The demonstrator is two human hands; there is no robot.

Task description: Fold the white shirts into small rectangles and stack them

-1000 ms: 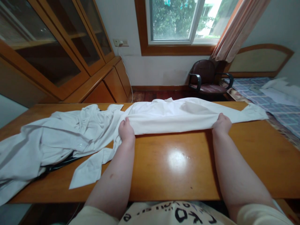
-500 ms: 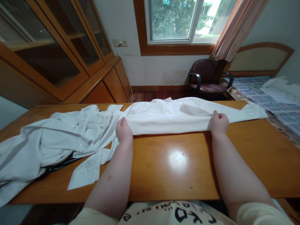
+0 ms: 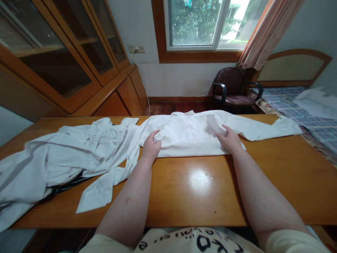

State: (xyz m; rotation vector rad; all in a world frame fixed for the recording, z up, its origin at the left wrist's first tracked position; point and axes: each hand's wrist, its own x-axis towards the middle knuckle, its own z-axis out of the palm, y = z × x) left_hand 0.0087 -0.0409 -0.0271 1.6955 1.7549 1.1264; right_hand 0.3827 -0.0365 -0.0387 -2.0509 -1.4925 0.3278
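A white shirt [image 3: 192, 135] lies folded lengthwise across the far half of the wooden table [image 3: 200, 189]. My left hand [image 3: 151, 146] rests on its left part, fingers curled loosely over the cloth. My right hand [image 3: 229, 138] lies flat on the right part with fingers stretched out, pressing the fabric down. One sleeve [image 3: 273, 129] trails off to the right.
A heap of crumpled white garments [image 3: 60, 158] covers the table's left side. Beyond the table stand a dark armchair [image 3: 233, 89], a wooden glass-door cabinet [image 3: 65, 59], a window [image 3: 202, 24] and a bed [image 3: 310, 109] at the right.
Both hands let go of the shirt's near edge and moved inward onto the top of the cloth. The shirt's body now lies more bunched toward the middle.
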